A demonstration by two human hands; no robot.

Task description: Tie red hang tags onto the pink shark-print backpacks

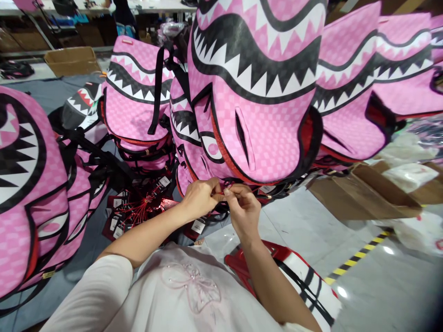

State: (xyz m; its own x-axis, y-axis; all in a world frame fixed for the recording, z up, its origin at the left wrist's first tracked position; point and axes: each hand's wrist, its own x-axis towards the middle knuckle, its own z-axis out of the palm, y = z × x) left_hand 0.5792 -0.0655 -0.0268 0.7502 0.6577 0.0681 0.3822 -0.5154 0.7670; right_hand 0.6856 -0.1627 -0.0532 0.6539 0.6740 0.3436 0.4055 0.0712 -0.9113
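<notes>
A large pink checkered backpack (263,83) with a black and white shark-mouth print hangs in front of me, its red-lined bottom edge toward my hands. My left hand (200,197) and my right hand (244,207) meet just under that edge. Both pinch a thin red string (221,191) between fingertips. A bundle of red strings with dark hang tags (138,210) lies on the floor just left of my left hand.
More pink shark-print backpacks are piled at the left (31,184), behind (138,97) and at the right (374,78). Open cardboard boxes (367,193) with plastic bags sit at the right. A yellow-black floor stripe (356,256) runs there. A red, white and black item (304,281) lies by my right arm.
</notes>
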